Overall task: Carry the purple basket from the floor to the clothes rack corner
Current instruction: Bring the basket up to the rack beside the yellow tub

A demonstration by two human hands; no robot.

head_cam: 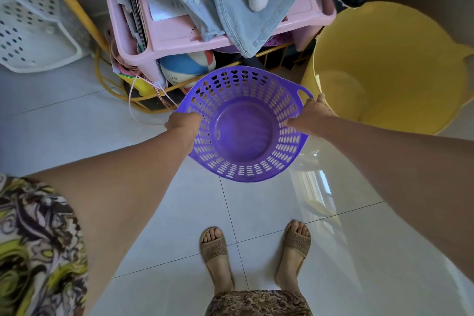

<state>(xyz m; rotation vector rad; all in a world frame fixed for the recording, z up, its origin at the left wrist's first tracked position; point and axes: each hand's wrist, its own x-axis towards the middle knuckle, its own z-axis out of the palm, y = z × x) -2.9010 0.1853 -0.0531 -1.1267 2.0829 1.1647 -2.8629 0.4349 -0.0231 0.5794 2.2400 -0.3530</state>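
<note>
The purple basket (245, 133) is round, perforated and has nothing in it, and it hangs above the tiled floor in the middle of the view. My left hand (183, 122) grips its left rim. My right hand (311, 113) grips its right rim beside the loop handle. The basket sits just in front of the yellow wire rack (272, 55), under hanging denim clothes (230, 2). The rack's upper part is out of view.
A pink plastic stool (174, 36) rests on the rack, with a ball (187, 65) beneath it. A large yellow tub (384, 64) stands right of the basket. A white perforated basket (28, 25) lies at far left. My sandalled feet (256, 251) stand on grey tiles.
</note>
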